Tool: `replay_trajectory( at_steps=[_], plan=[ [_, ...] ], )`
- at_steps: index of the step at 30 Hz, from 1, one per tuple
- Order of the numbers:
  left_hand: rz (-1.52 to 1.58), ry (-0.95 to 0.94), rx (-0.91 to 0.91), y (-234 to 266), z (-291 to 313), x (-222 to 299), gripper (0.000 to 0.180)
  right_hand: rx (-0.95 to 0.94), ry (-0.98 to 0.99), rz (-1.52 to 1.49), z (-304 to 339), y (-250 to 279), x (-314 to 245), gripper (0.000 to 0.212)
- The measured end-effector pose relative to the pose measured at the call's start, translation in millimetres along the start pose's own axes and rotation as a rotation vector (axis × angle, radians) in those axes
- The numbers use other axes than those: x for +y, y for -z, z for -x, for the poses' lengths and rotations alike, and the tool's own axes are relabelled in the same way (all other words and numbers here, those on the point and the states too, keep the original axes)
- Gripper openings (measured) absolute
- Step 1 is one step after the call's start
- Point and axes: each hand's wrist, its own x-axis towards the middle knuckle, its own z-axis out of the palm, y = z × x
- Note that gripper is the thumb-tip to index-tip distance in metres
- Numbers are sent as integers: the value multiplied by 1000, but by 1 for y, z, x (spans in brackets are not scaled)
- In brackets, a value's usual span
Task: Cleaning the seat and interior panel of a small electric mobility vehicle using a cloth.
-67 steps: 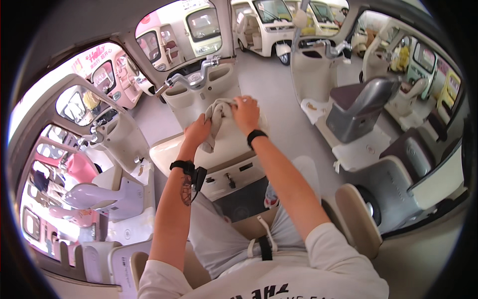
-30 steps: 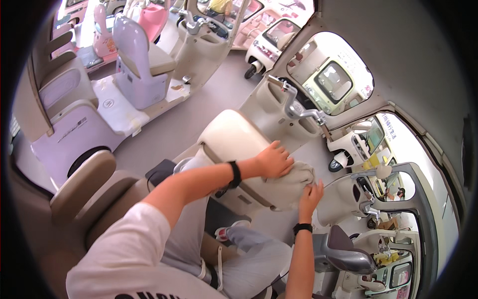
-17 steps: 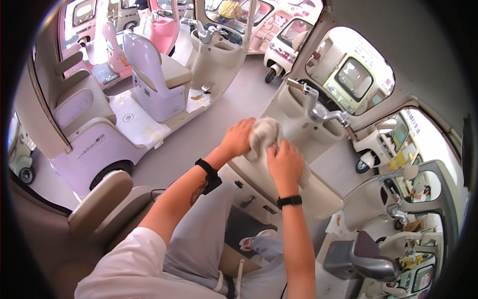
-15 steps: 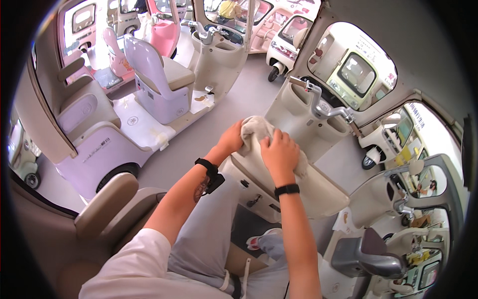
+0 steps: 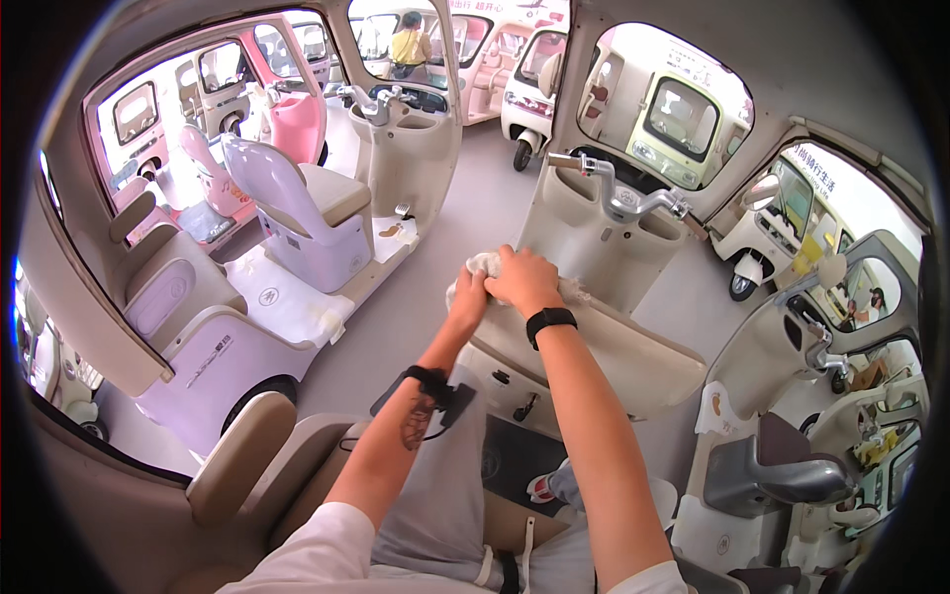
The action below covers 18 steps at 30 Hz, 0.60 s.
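Observation:
A light beige cloth (image 5: 485,263) is bunched at the far left end of the beige seat (image 5: 623,351) in front of me. My left hand (image 5: 471,295) is closed on the cloth's left part, with its fingers curled. My right hand (image 5: 524,278) grips the cloth right beside it, and the two hands almost touch. A loose edge of the cloth sticks out to the right of my right hand, along the seat's top. Much of the cloth is hidden under my fingers. A keyhole with a key (image 5: 527,406) shows on the seat's base below.
Beyond the seat stand silver handlebars (image 5: 628,203) on a beige front column. A tan armrest (image 5: 240,457) is at my left. A lilac three-wheeler (image 5: 223,371) stands to the left, and a grey seat (image 5: 772,475) of another vehicle to the right. A person in yellow (image 5: 408,48) is far off.
My right hand has moved left, closer to my left hand. The cloth is bunched more tightly between them. The whole view has shifted a little.

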Motion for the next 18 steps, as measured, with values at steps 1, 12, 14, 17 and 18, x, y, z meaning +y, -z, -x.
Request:
replay_trajectory(
  at_steps=[1, 12, 14, 17, 18],
  plan=[
    [19, -3, -10, -13, -5, 15, 54, 5, -11, 18, -2, 1, 11, 43],
    [-386, -414, 0, -24, -10, 44, 38, 513, 16, -124, 75, 3, 78, 37],
    [-385, -289, 108, -22, -11, 42, 43, 449, -42, -126, 61, -1, 68, 36],
    [-229, -110, 132, -7, -23, 19, 51, 420, -37, -105, 44, -18, 46, 39],
    [-236, -119, 129, -8, -27, 8, 51, 492, -13, -51, 43, -20, 37, 37]
  ],
)
